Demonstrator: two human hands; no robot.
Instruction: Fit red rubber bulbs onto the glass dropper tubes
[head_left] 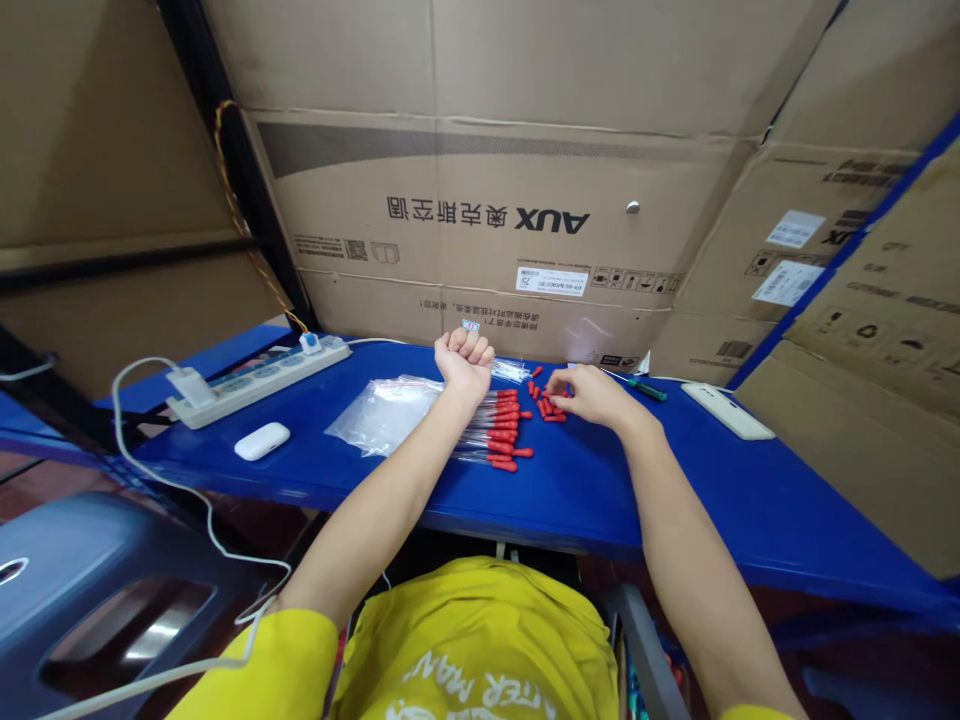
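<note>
My left hand (465,366) is curled into a fist, palm up, above the clear plastic bags (382,415); what its fingers hold, if anything, is hidden. Beside and below it lies a row of droppers with red rubber bulbs (504,434), their clear tubes pointing left over the bags. My right hand (589,393) is at the small pile of loose red rubber bulbs (553,417), thumb and fingers pinched around one bulb. Thin clear tubes (510,371) lie loose behind, between the two hands.
A green-handled screwdriver (646,389) lies right of my right hand, and a pale flat object (726,411) farther right. On the left are a power strip (259,383) with cables and a white earbud case (262,441). Cardboard (480,160) walls the blue table (570,490) behind.
</note>
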